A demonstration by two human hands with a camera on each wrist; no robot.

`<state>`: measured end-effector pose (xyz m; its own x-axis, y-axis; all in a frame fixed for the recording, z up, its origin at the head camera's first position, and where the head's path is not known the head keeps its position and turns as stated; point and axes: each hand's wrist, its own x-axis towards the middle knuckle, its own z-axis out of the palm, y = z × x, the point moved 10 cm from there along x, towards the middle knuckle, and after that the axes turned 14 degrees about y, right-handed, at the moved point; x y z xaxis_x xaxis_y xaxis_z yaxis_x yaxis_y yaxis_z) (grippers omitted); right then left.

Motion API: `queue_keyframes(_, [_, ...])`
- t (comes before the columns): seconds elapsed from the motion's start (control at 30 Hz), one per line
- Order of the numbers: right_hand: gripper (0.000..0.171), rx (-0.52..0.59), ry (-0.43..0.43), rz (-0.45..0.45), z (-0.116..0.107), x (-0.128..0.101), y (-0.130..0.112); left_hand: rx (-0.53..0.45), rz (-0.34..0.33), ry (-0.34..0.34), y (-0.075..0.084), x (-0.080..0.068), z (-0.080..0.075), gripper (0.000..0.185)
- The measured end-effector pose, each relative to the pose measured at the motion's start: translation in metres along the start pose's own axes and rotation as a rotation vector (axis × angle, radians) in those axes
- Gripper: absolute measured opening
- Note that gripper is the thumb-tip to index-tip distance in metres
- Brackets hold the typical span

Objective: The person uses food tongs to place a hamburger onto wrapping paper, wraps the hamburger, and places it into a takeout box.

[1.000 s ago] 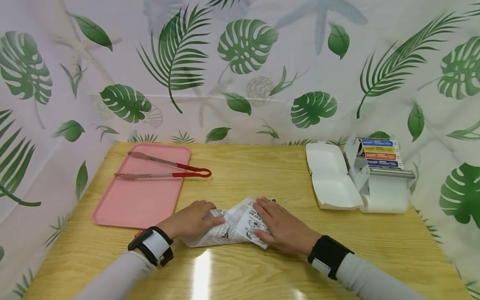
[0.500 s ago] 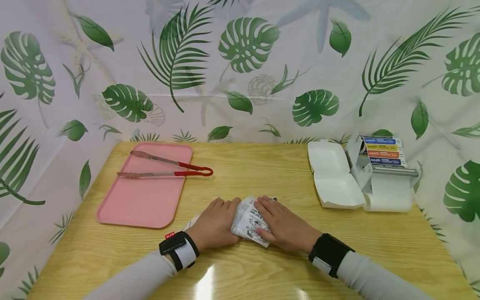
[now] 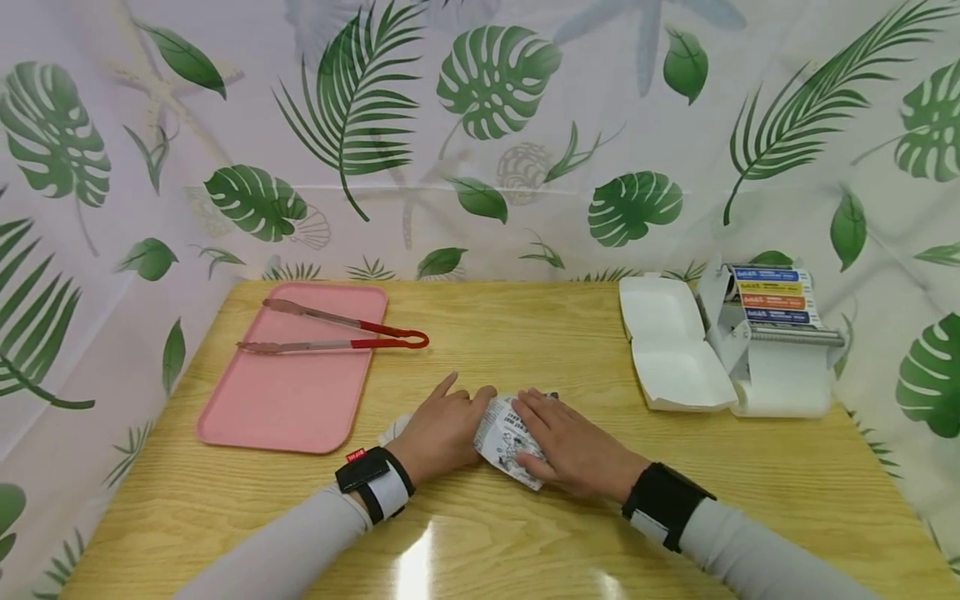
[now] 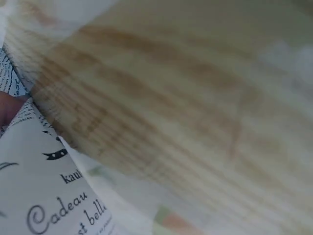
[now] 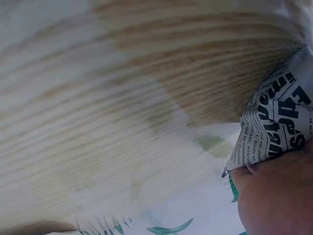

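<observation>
Centrally, a folded newsprint wrapper (image 3: 508, 435) is pressed flat under the left hand (image 3: 442, 425) and right hand (image 3: 573, 450), fingers extended. It is kept near the desk (image 3: 525, 342) front edge; bare wood is left beyond.

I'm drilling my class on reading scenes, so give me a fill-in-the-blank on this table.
1. Both hands press on a packet wrapped in printed ____.
2. The red-handled tongs lie across a ____ tray.
3. The white box on the right stands ____.
4. The left hand and right hand rest on a ____ table.

Missing: paper; pink; open; wooden
</observation>
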<state>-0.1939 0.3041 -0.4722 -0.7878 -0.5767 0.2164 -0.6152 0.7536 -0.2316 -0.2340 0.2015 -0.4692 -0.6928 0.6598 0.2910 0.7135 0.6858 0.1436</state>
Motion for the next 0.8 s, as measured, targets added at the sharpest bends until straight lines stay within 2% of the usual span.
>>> queue_keyframes(0.07, [0.070,0.007,-0.003,0.005,0.001,-0.001,0.000,-0.031,-0.027,-0.024,-0.007,-0.005,0.001,0.092])
queue_keyframes(0.17, [0.071,0.015,-0.014,0.005,0.004,-0.002,0.000,-0.127,-0.126,-0.121,-0.026,-0.020,-0.001,0.105])
queue_keyframes(0.3, [0.071,0.017,-0.020,0.001,0.002,-0.002,0.001,-0.299,-0.309,-0.243,-0.056,-0.041,-0.006,0.087])
queue_keyframes(0.37, [0.070,0.014,-0.017,0.001,-0.001,-0.003,0.002,-0.367,-0.359,-0.268,-0.065,-0.046,-0.006,0.071])
queue_keyframes(0.43, [0.070,0.014,-0.012,0.001,-0.003,-0.003,0.003,-0.451,-0.382,-0.281,-0.069,-0.047,-0.006,0.059])
queue_keyframes(0.5, [0.069,0.016,-0.015,-0.004,-0.003,-0.003,0.003,-0.524,-0.385,-0.303,-0.071,-0.047,-0.004,0.055])
queue_keyframes(0.63, [0.069,0.030,-0.021,-0.016,0.000,-0.002,0.002,-0.692,-0.441,-0.362,-0.076,-0.052,-0.001,0.044])
queue_keyframes(0.7, [0.070,0.029,-0.020,-0.015,0.001,-0.002,0.002,-0.713,-0.461,-0.386,-0.079,-0.054,0.000,0.040])
queue_keyframes(0.8, [0.070,0.028,-0.011,-0.018,0.001,-0.001,0.001,-0.666,-0.421,-0.381,-0.081,-0.056,-0.001,0.032])
